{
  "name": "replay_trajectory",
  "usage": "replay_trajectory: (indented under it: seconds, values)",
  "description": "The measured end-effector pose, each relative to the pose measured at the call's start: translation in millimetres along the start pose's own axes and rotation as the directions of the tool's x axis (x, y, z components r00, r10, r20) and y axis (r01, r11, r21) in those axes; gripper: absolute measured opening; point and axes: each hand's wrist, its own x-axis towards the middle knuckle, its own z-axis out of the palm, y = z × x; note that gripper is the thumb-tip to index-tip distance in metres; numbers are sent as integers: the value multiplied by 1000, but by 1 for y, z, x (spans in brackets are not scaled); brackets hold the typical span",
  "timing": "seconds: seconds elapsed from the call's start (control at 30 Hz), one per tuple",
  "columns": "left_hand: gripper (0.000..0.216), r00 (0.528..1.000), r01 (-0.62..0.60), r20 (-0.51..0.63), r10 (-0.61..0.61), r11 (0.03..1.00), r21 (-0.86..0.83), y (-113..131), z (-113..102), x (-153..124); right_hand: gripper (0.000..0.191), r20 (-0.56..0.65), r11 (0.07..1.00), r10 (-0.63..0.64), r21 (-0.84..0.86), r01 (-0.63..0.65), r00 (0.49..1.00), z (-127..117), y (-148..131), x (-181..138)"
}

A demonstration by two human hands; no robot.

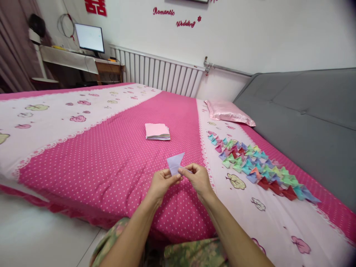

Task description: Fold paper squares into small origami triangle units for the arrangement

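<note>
Head view: one sheet of lavender paper (pixel 175 162), folded, pointed at its upper right corner, held above the near part of the bed (pixel 116 163). Left hand (pixel 163 182): thumb and fingers grasping the paper's lower left. Right hand (pixel 199 180): thumb and fingers pinching its lower right, where a narrow lavender point projects beside them. One stack of square paper (pixel 157 131), pink sheet uppermost, lying beyond the hands on the dotted bedspread. One group of folded paper pieces (pixel 260 172), many colours, in close rows to the right. One pink pillow (pixel 229 112), beyond the rows. Handling note, by judgement: thin paper favours a light pinch, corners matched before pressing, left fingers steadying while the right thumb runs firmly along each crease; hard squeezing may wrinkle it.
</note>
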Motion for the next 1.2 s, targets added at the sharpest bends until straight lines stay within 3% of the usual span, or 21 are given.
replay_trajectory:
  seconds: [0.23,0.57,0.67,0.8,0.93,1.07,1.2]
  values:
    - [28,997,17,-69,-21,998,-54,1,0,1,23,15,997,63,38,-64,998,0,-8,0]
    - [20,992,23,-117,-42,987,-161,-1,-4,4,31,167,945,245,179,-273,955,-9,-12,3]
    - [24,992,5,-127,-26,987,-163,-1,-4,5,34,193,943,242,183,-277,951,-9,-14,3]
    - [28,983,-16,-182,-14,987,-159,-2,-5,6,34,155,978,168,98,-184,974,-9,-11,4]
    - [28,981,-14,-195,-14,990,-142,-3,-5,7,29,35,996,-31,-86,34,999,-10,-8,5]
    - [33,986,-17,-168,1,996,-92,-1,-3,5,26,35,930,-270,-249,270,962,-8,-15,-1]
    - [44,996,-18,-93,14,999,-40,1,0,1,24,105,835,-416,-349,426,903,-2,-21,-6]
